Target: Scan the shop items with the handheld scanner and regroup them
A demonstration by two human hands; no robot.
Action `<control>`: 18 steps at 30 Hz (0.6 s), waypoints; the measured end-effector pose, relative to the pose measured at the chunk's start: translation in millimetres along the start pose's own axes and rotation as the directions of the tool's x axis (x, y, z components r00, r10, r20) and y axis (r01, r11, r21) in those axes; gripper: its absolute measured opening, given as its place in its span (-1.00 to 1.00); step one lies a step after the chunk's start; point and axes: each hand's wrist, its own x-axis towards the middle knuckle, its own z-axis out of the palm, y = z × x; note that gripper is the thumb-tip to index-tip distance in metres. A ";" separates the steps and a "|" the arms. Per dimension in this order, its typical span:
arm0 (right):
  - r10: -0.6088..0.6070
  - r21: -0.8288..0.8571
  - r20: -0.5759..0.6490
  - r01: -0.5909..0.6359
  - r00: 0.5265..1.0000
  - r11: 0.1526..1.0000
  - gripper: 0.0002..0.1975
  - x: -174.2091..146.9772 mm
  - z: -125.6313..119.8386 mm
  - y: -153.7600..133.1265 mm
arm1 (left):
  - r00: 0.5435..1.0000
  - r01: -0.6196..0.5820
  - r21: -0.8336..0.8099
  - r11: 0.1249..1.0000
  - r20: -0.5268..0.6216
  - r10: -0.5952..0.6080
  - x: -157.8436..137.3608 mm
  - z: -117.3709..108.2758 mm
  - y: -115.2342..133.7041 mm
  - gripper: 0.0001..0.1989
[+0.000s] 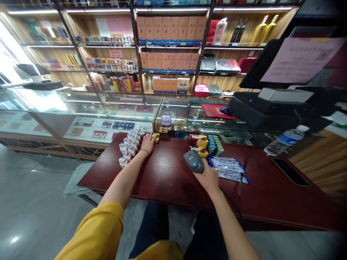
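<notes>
My right hand [208, 177] is wrapped round a dark grey barcode scanner [194, 161], whose blue light is lit. My left hand [148, 143] reaches to the table's far edge, its fingers stretched over small yellow-and-red packets [156, 137]; the hand covers part of them. Left of that hand stand several small clear jars with silvery lids [130, 144], in rows. Beyond the scanner lie stacks of red-and-yellow packets [197, 141], and beside them a row of green-blue packets [215, 145]. Long blue-and-white packets [229, 167] lie flat to the right of my right hand.
The dark red table [162, 173] abuts a glass display counter [119, 108]. At the right are a water bottle [287, 140], a black phone [290, 171] and a monitor with pink paper [300, 59]. A cable crosses the table. A pale green stool [78, 177] stands at the left.
</notes>
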 end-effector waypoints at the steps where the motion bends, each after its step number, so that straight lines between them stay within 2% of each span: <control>1: -0.004 0.004 0.002 0.004 1.000 1.000 -0.57 0.0 1.4 -0.2 | 1.000 0.003 -0.003 1.000 -0.004 -0.003 -1.0 0.2 -0.6 -0.49; 9: 0.004 0.010 0.017 -0.004 1.000 1.000 -0.60 -1.7 1.6 -5.4 | 0.997 0.006 -0.005 1.000 -0.080 -0.007 -18.1 -10.8 9.8 -0.62; 13: 0.013 0.021 0.009 -0.013 1.000 1.000 -0.59 -3.6 -4.8 -5.5 | 0.979 0.044 -0.121 0.992 -0.195 -0.067 -25.6 -22.6 18.2 -0.61; 16: 0.010 0.019 0.002 -0.010 1.000 1.000 -0.58 -5.5 -7.0 -3.2 | 0.913 0.127 -0.338 0.933 -0.328 -0.243 -27.9 -26.9 28.8 -0.66; 18: 0.008 0.014 0.004 -0.008 1.000 1.000 -0.57 -6.9 -7.1 -2.3 | 0.838 0.158 -0.554 0.817 -0.362 -0.408 -28.7 -24.5 40.7 -0.72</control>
